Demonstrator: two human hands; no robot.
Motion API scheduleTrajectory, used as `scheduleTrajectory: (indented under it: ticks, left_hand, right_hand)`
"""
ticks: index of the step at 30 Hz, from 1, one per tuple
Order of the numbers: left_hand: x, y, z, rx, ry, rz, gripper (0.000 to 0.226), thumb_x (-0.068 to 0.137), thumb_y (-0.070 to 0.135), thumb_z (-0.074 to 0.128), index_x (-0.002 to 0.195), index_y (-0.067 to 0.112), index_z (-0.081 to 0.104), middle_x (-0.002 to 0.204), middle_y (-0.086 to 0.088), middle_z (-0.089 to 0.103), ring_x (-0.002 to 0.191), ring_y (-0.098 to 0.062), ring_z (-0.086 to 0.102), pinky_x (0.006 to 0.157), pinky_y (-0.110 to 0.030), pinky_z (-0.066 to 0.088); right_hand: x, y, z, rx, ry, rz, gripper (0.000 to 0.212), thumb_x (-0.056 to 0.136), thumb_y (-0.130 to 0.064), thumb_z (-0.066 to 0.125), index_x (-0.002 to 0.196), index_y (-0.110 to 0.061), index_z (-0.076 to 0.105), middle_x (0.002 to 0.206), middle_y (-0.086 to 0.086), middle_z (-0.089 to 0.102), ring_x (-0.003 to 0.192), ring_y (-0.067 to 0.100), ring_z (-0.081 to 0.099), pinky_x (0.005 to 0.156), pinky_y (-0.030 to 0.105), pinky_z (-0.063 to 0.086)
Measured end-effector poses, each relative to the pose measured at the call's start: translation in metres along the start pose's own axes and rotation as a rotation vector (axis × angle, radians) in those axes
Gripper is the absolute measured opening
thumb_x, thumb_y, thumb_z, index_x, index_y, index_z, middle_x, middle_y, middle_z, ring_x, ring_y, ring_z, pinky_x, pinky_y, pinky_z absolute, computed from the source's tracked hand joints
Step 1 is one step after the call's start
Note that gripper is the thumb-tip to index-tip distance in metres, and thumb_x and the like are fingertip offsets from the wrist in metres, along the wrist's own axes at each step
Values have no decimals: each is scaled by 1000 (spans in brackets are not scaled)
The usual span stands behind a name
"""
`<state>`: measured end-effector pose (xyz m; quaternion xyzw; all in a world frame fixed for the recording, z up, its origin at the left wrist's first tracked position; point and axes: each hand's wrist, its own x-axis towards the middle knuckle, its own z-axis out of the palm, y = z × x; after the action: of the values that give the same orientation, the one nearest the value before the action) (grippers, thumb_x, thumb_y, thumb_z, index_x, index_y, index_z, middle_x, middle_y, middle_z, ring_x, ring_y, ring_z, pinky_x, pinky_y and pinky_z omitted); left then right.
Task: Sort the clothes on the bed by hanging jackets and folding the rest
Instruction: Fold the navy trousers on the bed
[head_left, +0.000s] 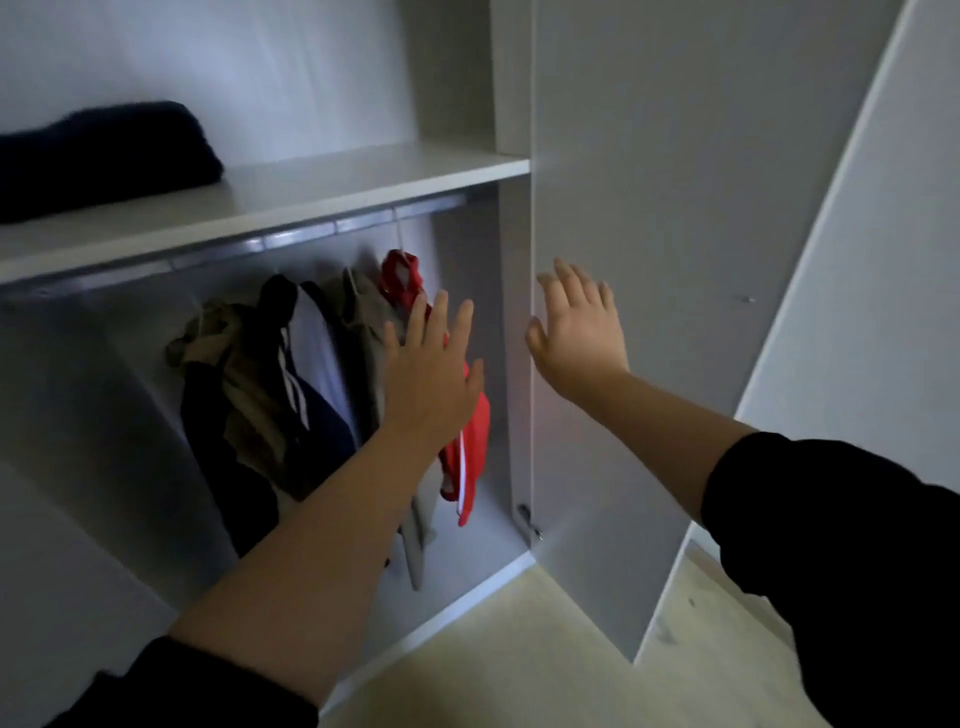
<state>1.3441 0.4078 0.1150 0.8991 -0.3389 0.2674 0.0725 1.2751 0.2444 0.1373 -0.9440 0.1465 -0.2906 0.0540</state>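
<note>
Both hands are spread wide, holding nothing. The left hand (431, 369) is raised before a red white-striped jacket (472, 431) hanging with other jackets (291, 374) from the grey metal rail (311, 236). The right hand (576, 338) is at the edge of the open white wardrobe door (649, 208). A folded navy garment (104, 156) lies on the white shelf (363, 182) above. Closing the door carelessly could trap the red jacket or fingers. No writing is readable.

Clear gap just right of the red jacket (470, 436) up to the side panel (514, 364), hanging jackets (291, 384) packed on its left, rail (311, 236) and shelf (311, 192) above.
</note>
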Motion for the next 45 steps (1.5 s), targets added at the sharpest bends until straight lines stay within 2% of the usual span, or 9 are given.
scheduleTrajectory:
  ticks: [5, 8, 12, 16, 23, 29, 35, 41, 45]
  left_hand:
    - [-14, 134, 13, -167, -41, 170, 70, 91, 35, 49, 152, 17, 20, 158, -11, 19, 146, -30, 14, 113, -57, 16]
    - [-27, 223, 19, -263, -87, 249, 69, 92, 34, 44, 153, 18, 15, 160, -9, 12, 147, -29, 8, 114, -56, 11]
    - [-55, 357, 18, -360, -104, 381, 66, 95, 39, 40, 152, 19, 15, 160, -8, 12, 147, -28, 8, 114, -56, 14]
    - [-100, 500, 17, -422, -147, 498, 65, 96, 42, 34, 153, 19, 14, 160, -8, 10, 147, -28, 8, 115, -54, 11]
    - [-205, 707, 31, -523, -343, 648, 65, 96, 36, 40, 152, 19, 13, 160, -8, 9, 147, -28, 7, 115, -54, 12]
    - [-262, 846, 43, -522, -457, 869, 65, 98, 36, 39, 153, 18, 9, 161, -8, 4, 147, -27, 3, 116, -51, 9]
    - [-329, 988, 82, -526, -573, 1153, 65, 97, 34, 40, 153, 19, 9, 161, -6, 3, 147, -26, 3, 116, -50, 11]
    - [-397, 1110, 115, -422, -616, 1535, 65, 97, 34, 40, 153, 21, 10, 161, -6, 4, 148, -25, 4, 115, -52, 12]
    - [-460, 1179, 128, -398, -637, 1694, 65, 96, 35, 41, 153, 21, 13, 161, -6, 7, 148, -25, 6, 116, -51, 13]
  right_hand:
    - [-86, 108, -42, -116, 5, 179, 52, 95, -31, 42, 143, -9, 37, 155, 13, 27, 144, 28, 21, 116, 48, 15]
    - [-143, 178, -75, -177, 11, 280, 51, 95, -28, 41, 142, -8, 37, 155, 14, 26, 144, 29, 20, 117, 48, 14]
    - [-227, 274, -128, -266, 19, 404, 50, 96, -28, 40, 141, -7, 37, 155, 14, 26, 144, 30, 21, 116, 49, 15]
    - [-321, 371, -179, -352, -11, 520, 50, 96, -29, 39, 140, -6, 38, 153, 16, 30, 142, 31, 24, 115, 51, 18]
    - [-496, 505, -229, -384, -120, 757, 50, 98, -30, 36, 142, -7, 34, 154, 14, 27, 143, 29, 21, 116, 51, 17]
    - [-617, 598, -256, -378, -149, 1018, 50, 99, -31, 35, 144, -8, 32, 155, 13, 25, 144, 28, 20, 116, 50, 16]
    - [-742, 679, -250, -369, -141, 1288, 48, 96, -27, 41, 140, -7, 37, 154, 14, 28, 142, 28, 24, 114, 52, 16]
    - [-866, 737, -252, -347, -99, 1620, 47, 93, -24, 44, 137, -6, 40, 153, 12, 29, 140, 27, 25, 113, 49, 15]
    - [-954, 756, -249, -332, -80, 1815, 49, 93, -25, 44, 138, -6, 39, 153, 13, 29, 141, 26, 24, 115, 48, 15]
